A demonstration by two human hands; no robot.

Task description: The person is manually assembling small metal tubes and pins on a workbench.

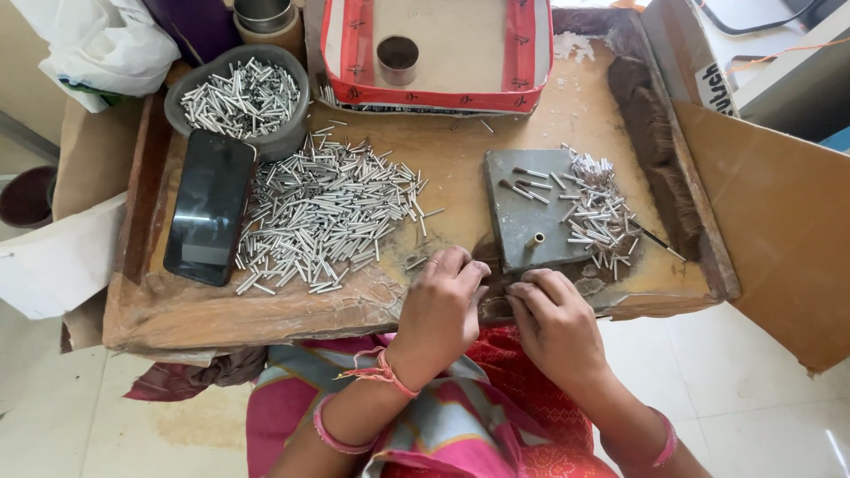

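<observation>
The person's left hand (440, 305) and right hand (551, 323) met at the near edge of the flat grey metal plate (522, 208), fingertips drawn together just below that plate's front edge. Both hands were curled, fingers bent inward as if pinching something small, but whatever lay between them was hidden, so I could not tell what either hand grasped.

On the plate, close to its near edge, one short brass-coloured tube (535, 239) stood upright, just beyond the fingertips. A few silver metal tubes lay loose on the plate's top, and a small heap of silver tubes (598, 208) spilled over the plate's right edge. A thin dark rod (657, 239) lay just right of that heap.

Left of the plate, a large scatter of short silver metal tubes (328, 217) spread across the worn brown wooden board (266, 310). Further left of the plate, beyond the scatter, lay a black smartphone (210, 205), screen up. Behind the phone, a round grey bowl (283, 133) held more silver tubes. Behind the plate sat a shallow cardboard tray with a red-taped rim (434, 96), with a small round metal cup (397, 58) inside it.
</observation>
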